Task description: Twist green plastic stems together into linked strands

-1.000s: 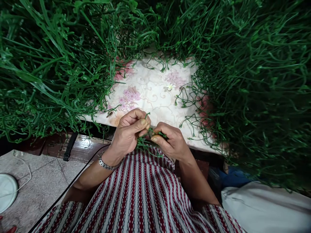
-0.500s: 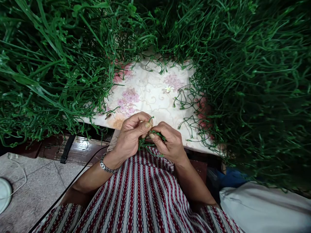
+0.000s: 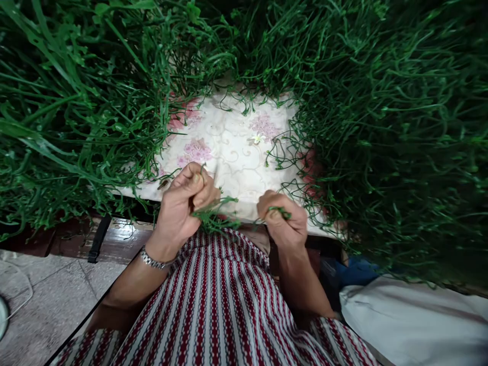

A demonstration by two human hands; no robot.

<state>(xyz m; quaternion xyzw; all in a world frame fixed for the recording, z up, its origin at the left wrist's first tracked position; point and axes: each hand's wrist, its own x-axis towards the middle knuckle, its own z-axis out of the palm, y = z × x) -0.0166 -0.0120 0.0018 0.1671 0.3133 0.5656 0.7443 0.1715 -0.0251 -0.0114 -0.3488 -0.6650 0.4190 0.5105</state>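
Note:
My left hand point(image 3: 185, 203) is closed round a small bunch of thin green stems point(image 3: 213, 216), whose ends hang out toward the right below the fingers. A short stem tip also pokes up by the thumb. My right hand point(image 3: 285, 218) is closed in a pinch, with small green stem pieces point(image 3: 280, 211) showing between thumb and fingers. Both hands are apart, above the near edge of the flower-patterned tablecloth point(image 3: 236, 168). A large heap of curly green stems point(image 3: 381, 127) lies to the right, and another heap of greens point(image 3: 87, 117) lies to the left.
On the cloth lie a small pale flower point(image 3: 257, 138) and several loose stems point(image 3: 282, 157). A white sack point(image 3: 412, 320) sits at the lower right. A black strap point(image 3: 99, 239) hangs at the table's left front, above a speckled floor point(image 3: 57, 305).
My hands, together before, have moved apart: the left to the left, the right to the right. Stems show in both. The whole view has shifted slightly.

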